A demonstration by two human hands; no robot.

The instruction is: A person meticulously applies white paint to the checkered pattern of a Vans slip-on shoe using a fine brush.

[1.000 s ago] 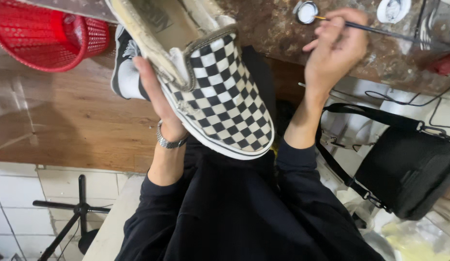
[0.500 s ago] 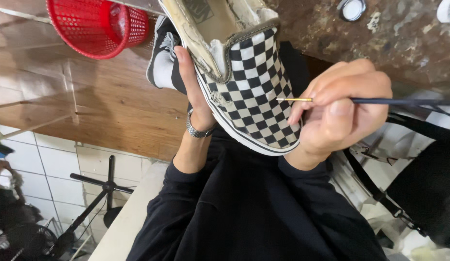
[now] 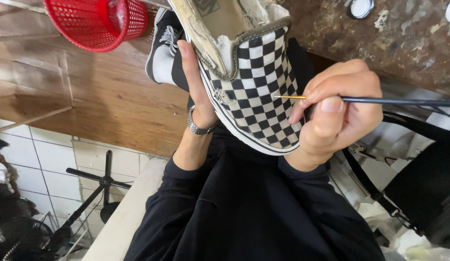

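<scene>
A black-and-white checkered shoe (image 3: 254, 92) with a dirty cream lining fills the upper centre. The brush (image 3: 375, 101) has a dark blue handle and gold ferrule. At upper left sits a red mesh basket (image 3: 94, 21) (on warm brown wood). The sleeves (image 3: 186, 212) are black.

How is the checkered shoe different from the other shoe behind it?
The checkered shoe has black and white squares and no laces; the sneaker behind it is black and white with white laces. The checkered shoe is held up by the left hand, frayed at its collar; the sneaker rests lower down. Both are black and white.
</scene>
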